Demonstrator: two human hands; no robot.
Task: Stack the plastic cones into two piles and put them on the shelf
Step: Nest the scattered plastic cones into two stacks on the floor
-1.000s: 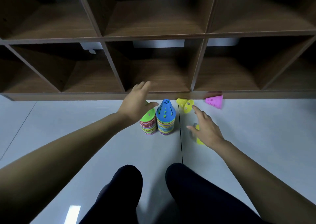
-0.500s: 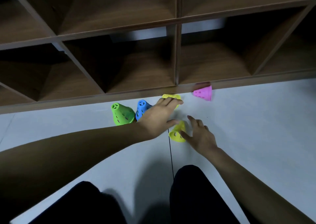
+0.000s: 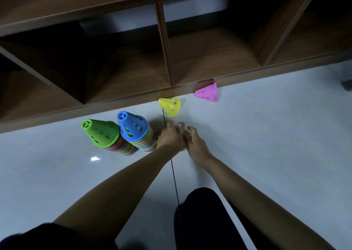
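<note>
Left hand has drawn back beside right hand near blue-topped pile; both grips unclear

light: dim, pale floor brightest | glare: small white glint on floor at left | shadow: shelf compartments nearly black inside, trousers black | blur: fingertips of left grip and right grip smeared; pink cone soft-edged | distortion: shelf boards splay outward at frame edges

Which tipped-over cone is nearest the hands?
The yellow cone, lying on its side just beyond the left hand and right hand. The pink cone lies farther off, by the shelf edge.
</note>
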